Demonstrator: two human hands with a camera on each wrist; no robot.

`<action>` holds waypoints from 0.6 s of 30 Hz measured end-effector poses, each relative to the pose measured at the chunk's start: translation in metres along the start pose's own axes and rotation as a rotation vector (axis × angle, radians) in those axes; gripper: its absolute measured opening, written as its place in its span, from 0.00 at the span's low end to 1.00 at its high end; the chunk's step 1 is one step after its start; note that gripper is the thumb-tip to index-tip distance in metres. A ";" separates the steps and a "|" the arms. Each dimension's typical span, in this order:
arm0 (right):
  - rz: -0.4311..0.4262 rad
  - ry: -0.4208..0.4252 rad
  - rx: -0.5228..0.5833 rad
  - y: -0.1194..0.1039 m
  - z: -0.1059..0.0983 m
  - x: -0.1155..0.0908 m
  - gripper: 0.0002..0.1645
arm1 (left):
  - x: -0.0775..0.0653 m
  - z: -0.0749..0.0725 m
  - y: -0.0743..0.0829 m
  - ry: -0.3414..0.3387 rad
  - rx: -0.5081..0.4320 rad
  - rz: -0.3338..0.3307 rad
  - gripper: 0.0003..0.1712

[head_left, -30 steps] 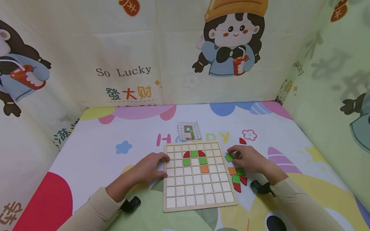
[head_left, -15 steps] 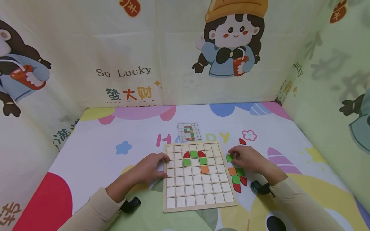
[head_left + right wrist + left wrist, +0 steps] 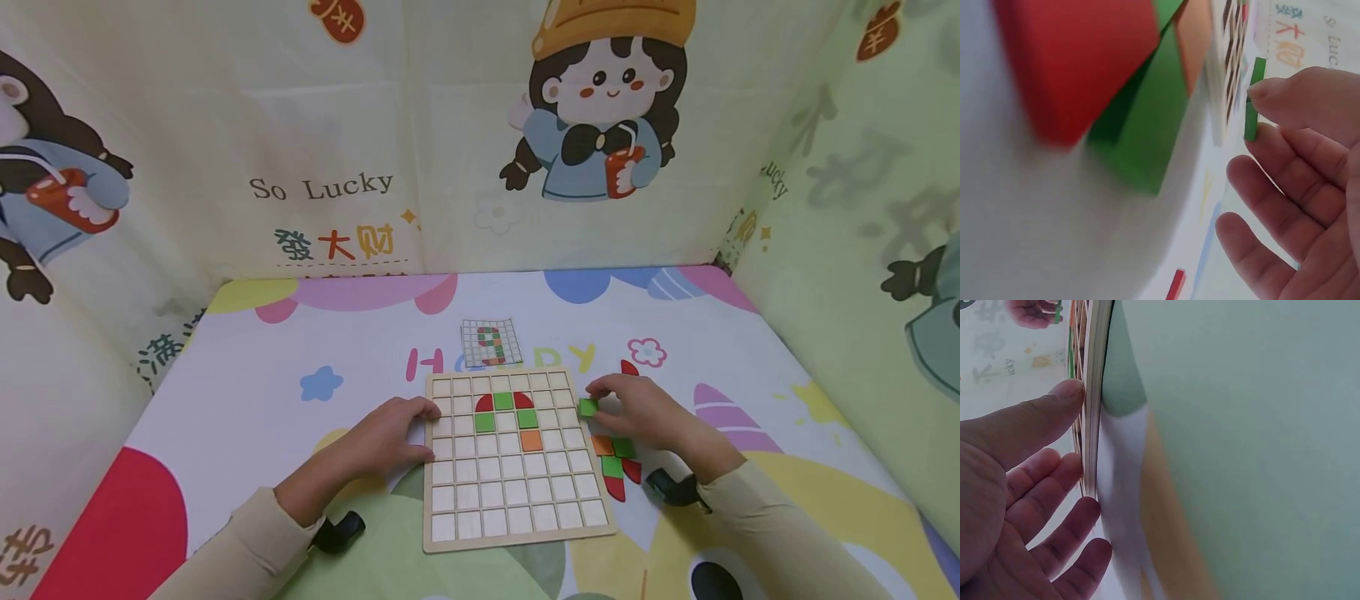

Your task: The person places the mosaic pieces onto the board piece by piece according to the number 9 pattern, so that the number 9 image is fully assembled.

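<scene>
Wooden board (image 3: 503, 470) lies on the desk (image 3: 240, 400) just right of the left hand (image 3: 386, 433), whose fingers are spread against its edge, presumably to steady it. Set tiles (image 3: 502, 401) lie rightward of those fingers; a card (image 3: 490, 342) lies beyond, likely for reference. Green tile (image 3: 587, 407) is pinched in the fingers of the right hand (image 3: 641, 410), beside the board, probably for control. Loose tiles (image 3: 612, 466) lie nearside of these fingers, apparently for reach.

Green tile (image 3: 588, 407) — nearer the board (image 3: 514, 467)
</scene>
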State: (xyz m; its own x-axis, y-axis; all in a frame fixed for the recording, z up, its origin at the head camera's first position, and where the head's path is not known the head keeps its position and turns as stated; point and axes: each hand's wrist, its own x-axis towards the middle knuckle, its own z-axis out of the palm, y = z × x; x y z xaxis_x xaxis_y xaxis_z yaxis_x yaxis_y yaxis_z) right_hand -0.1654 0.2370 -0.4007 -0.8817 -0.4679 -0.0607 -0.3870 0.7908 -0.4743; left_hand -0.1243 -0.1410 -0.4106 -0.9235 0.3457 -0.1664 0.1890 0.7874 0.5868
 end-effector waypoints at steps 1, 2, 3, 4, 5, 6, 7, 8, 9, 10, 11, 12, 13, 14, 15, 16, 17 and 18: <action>-0.011 0.001 0.008 -0.002 0.000 0.000 0.21 | 0.000 0.000 0.000 0.000 0.000 0.001 0.27; -0.019 0.004 0.016 -0.005 0.000 0.000 0.21 | 0.000 0.000 0.000 -0.001 0.001 0.001 0.27; -0.027 0.005 0.023 -0.007 0.000 0.000 0.21 | 0.000 0.000 0.000 -0.002 0.002 0.001 0.27; -0.037 0.010 0.029 -0.009 0.000 0.001 0.21 | 0.000 0.000 0.000 -0.002 0.003 0.001 0.27; -0.050 0.015 0.032 -0.011 0.001 0.001 0.20 | 0.000 0.000 0.000 -0.003 0.003 0.000 0.27; -0.058 0.019 0.033 -0.014 0.001 0.001 0.20 | 0.000 0.000 0.001 -0.005 0.002 0.001 0.27; -0.070 0.023 0.034 -0.016 0.002 0.001 0.20 | 0.000 0.000 0.000 -0.006 0.000 0.000 0.27; -0.080 0.026 0.033 -0.018 0.002 0.002 0.19 | 0.000 0.000 0.000 -0.008 0.001 -0.001 0.27; -0.094 0.028 0.028 -0.020 0.003 0.002 0.19 | 0.000 0.000 0.000 -0.009 0.000 -0.003 0.27; -0.108 0.032 0.025 -0.022 0.004 0.003 0.19 | 0.000 0.000 0.000 -0.010 -0.002 -0.003 0.27; -0.120 0.034 0.022 -0.024 0.004 0.004 0.19 | 0.000 0.000 0.000 -0.011 -0.002 -0.003 0.27; -0.133 0.036 0.018 -0.026 0.005 0.005 0.19 | 0.001 0.000 0.000 -0.012 -0.002 -0.003 0.27; -0.149 0.039 0.015 -0.028 0.006 0.006 0.19 | 0.001 0.000 0.000 -0.012 -0.001 -0.004 0.27; -0.163 0.043 0.010 -0.030 0.007 0.006 0.19 | 0.001 -0.001 0.000 -0.011 -0.001 -0.004 0.27; -0.169 0.044 0.010 -0.032 0.008 0.007 0.19 | 0.001 -0.001 0.000 -0.012 -0.001 -0.004 0.27; -0.176 0.043 0.010 -0.034 0.008 0.007 0.19 | 0.001 -0.001 -0.001 -0.013 0.000 -0.004 0.27; -0.177 0.041 0.008 -0.036 0.009 0.008 0.19 | 0.001 -0.001 -0.001 -0.014 0.000 -0.005 0.27; -0.179 0.037 0.006 -0.038 0.010 0.008 0.19 | 0.002 -0.001 -0.001 -0.015 0.000 -0.006 0.27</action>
State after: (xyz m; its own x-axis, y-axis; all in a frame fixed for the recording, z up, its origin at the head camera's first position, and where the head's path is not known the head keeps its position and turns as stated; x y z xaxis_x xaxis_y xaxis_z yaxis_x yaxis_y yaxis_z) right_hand -0.1555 0.1991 -0.3919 -0.8085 -0.5857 0.0577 -0.5368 0.6937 -0.4802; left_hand -0.1261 -0.1415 -0.4108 -0.9195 0.3488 -0.1815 0.1839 0.7895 0.5855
